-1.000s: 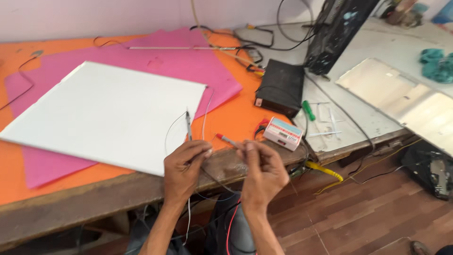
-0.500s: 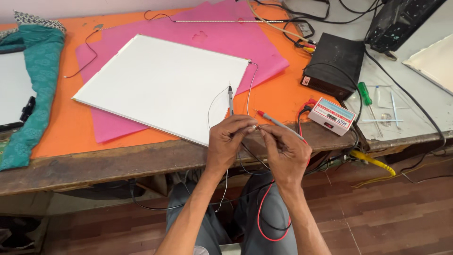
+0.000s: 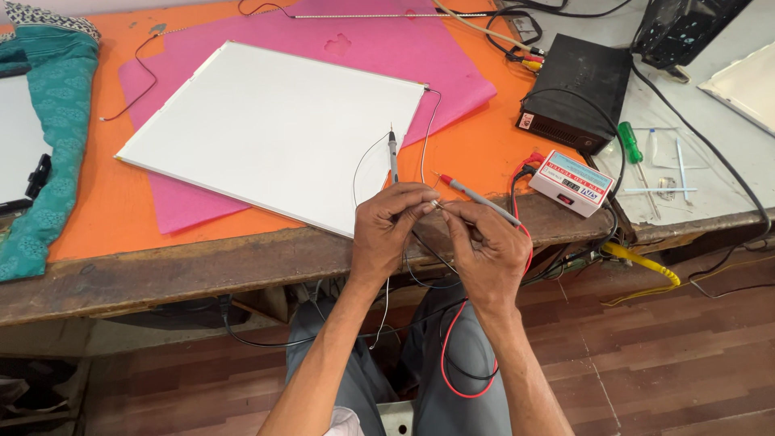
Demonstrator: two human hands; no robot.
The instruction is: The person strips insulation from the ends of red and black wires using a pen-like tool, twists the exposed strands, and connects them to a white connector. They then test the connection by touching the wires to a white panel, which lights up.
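My left hand (image 3: 386,226) pinches a thin grey test probe (image 3: 393,156) that sticks up over the near edge of the white panel (image 3: 274,129). A second probe with a red tip (image 3: 476,198) lies across my right hand (image 3: 483,250), whose fingers pinch it. The fingertips of both hands meet at a small wire end just in front of the table edge. Thin black and white wires run from the panel's corner to my hands. A red lead loops down past my lap.
A small white tester box (image 3: 571,182) sits right of my hands. A black box (image 3: 577,90) stands behind it, a green screwdriver (image 3: 630,145) to its right. Pink sheet (image 3: 387,48) on the orange tabletop (image 3: 89,194); teal cloth (image 3: 44,137) at left.
The view has swung left and nearer: the teal cloth has come into sight. My hands stay together at the table edge, holding both probes.
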